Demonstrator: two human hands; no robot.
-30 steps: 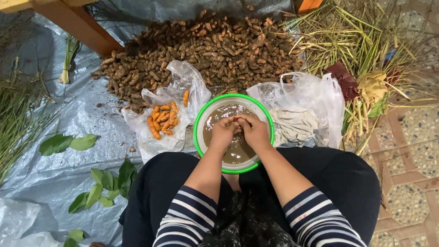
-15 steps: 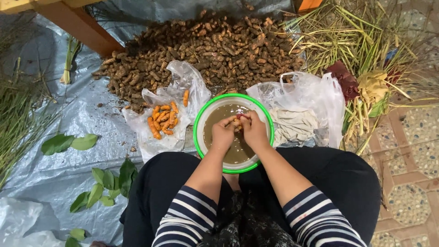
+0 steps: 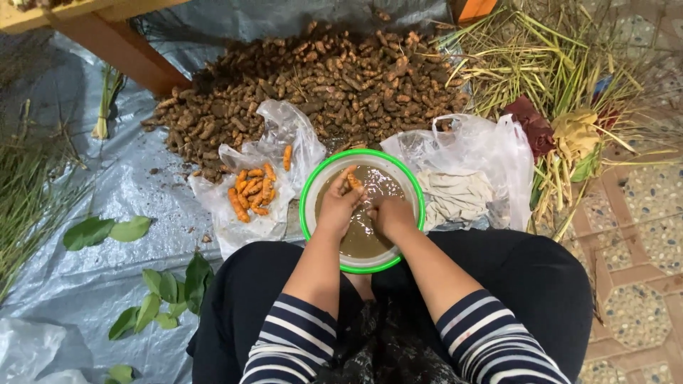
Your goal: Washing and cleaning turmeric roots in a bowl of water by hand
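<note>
- Grey plastic tarp (image 3: 107, 192) covers the floor; patterned tiles (image 3: 640, 213) show at right, a wooden beam (image 3: 114, 50) at top left.
- Person sits with a green-rimmed bowl (image 3: 307, 213) of muddy brown water between the knees, dark trousers, striped sleeves.
- Left hand (image 3: 340, 206) is over the bowl's left half, fingers closed in a grip on a small orange root (image 3: 353, 180) held just above the water near the far rim.
- Right hand (image 3: 391, 215) sits at the bowl's middle-right, touching the water, fingers curled under; cannot tell what, if anything, its grip holds.
- The two hands are just beside each other, the root ahead of the left knuckles.
- Clear plastic bag (image 3: 249, 213) lies just left of the bowl with peeled orange roots (image 3: 250, 192) on it.
- Second clear bag (image 3: 469, 163), right of the bowl, holds a pale cloth (image 3: 452, 195).
- Big pile of brown unwashed roots (image 3: 320, 85) beyond the bowl.
- Dry grass stalks (image 3: 562, 78) at upper right, green leaves (image 3: 167, 291) at lower left.
</note>
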